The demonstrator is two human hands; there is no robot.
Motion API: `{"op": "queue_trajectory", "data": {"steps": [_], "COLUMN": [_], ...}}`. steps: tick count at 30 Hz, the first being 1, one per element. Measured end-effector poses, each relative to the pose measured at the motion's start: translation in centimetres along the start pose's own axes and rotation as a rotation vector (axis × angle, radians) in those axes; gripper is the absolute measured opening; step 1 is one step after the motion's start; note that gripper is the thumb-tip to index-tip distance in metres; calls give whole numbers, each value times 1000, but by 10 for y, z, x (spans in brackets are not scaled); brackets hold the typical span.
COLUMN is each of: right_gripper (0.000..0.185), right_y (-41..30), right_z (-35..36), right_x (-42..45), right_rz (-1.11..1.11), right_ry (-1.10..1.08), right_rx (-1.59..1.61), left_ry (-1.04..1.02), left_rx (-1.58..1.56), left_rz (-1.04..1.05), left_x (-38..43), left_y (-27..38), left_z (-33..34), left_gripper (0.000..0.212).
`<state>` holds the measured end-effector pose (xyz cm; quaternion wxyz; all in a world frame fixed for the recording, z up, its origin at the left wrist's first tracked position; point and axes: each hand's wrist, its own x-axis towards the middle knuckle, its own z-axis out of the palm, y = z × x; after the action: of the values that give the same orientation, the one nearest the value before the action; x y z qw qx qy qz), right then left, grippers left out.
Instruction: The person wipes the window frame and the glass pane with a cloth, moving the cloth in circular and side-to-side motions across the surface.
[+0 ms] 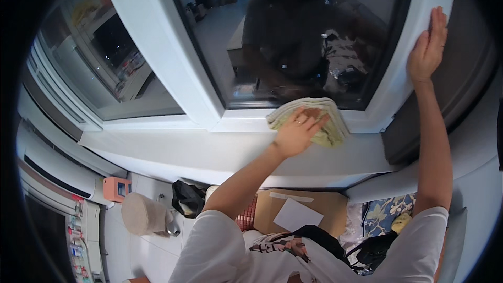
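Note:
My left hand (298, 135) presses a folded pale green and white cloth (332, 137) against the lower rail of a white window frame (245, 120). The cloth's lower edge hangs down over the white windowsill (235, 149), and its upper edge reaches the bottom of the dark glass pane (208, 43). High on the right, my right hand (426, 53) rests on the outer edge of the same frame, fingers extended upward and holding nothing. The glass carries a dim reflection of a person and a room.
Below the sill stands a cardboard box (267, 208) with a white sheet of paper (298, 215) on top. Nearby are a black bag (184, 198), a beige round stool (137, 214) and a blue floral fabric (383, 214). A white air conditioner (59, 169) stands at the left.

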<state>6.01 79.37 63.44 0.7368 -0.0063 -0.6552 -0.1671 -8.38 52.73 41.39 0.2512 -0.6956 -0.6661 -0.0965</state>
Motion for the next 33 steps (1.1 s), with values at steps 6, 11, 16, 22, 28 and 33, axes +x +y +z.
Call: {"op": "queue_trajectory", "data": {"steps": [6,11,16,22,28,33], "right_gripper": [46,47,44,42,42,43], "right_y": [-4,-5,-10,-7,-5,-14], "right_z": [2,3,7,3,4,0], "right_x": [0,-1,-2,2,3,7], "right_rz": [19,-19,-62,-104,-130,-117], "right_ry": [-4,8,16,-4,-19,-4], "right_rx": [1,-25,-16,-43,-29,-20], "left_ry": [117,138,275,314,891,1103], "left_rx": [107,5,-70,-361,-270,-167], "left_rz": [-299,-438,-651,-786,-1301,-1300], "left_x": [-106,-141,-93,-42,-33,-80], "left_y": [-67,-78,-26,24,-13,-73], "left_z": [-27,-30,9,16,28,24], "left_gripper": [82,79,76,92,92,79]}}
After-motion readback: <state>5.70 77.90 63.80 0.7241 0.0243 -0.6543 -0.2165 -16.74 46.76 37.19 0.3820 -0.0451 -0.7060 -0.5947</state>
